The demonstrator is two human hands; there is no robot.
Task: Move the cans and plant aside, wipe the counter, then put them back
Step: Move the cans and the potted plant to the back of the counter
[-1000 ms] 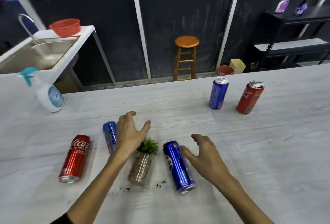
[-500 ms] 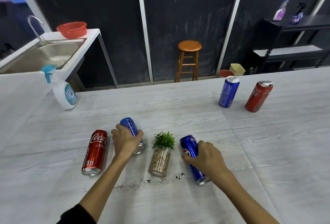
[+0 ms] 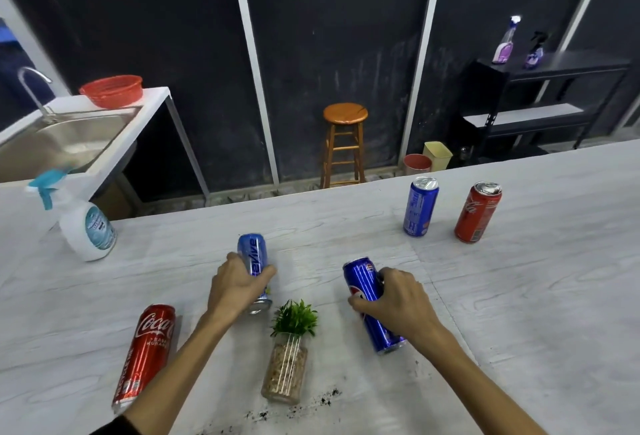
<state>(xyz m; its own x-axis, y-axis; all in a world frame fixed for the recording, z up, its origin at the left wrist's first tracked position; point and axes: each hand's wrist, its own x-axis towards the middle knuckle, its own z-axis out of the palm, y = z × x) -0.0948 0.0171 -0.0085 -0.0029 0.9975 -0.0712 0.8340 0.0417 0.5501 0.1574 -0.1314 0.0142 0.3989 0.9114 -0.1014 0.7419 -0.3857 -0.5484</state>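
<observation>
My left hand (image 3: 237, 287) grips a light blue can (image 3: 252, 254), lifted and tilted above the pale counter (image 3: 519, 313). My right hand (image 3: 398, 301) is closed around a dark blue Pepsi can (image 3: 363, 282), also raised off the counter. Between my forearms stands a small green plant in a glass jar (image 3: 287, 358). A red Coca-Cola can (image 3: 147, 351) stands at the near left. Farther right stand a blue can (image 3: 419, 206) and a red can (image 3: 478, 212). Dark crumbs of dirt (image 3: 294, 408) lie in front of the jar.
A white spray bottle with a teal trigger (image 3: 85, 223) stands at the counter's left. Beyond the counter are a steel sink (image 3: 59, 140) with a red basket (image 3: 112, 90), a wooden stool (image 3: 344, 143), two small bins (image 3: 427, 159) and a black shelf with spray bottles (image 3: 519, 46).
Both hands went from open to closed on the two blue cans and have lifted them away from the plant, toward the far side.
</observation>
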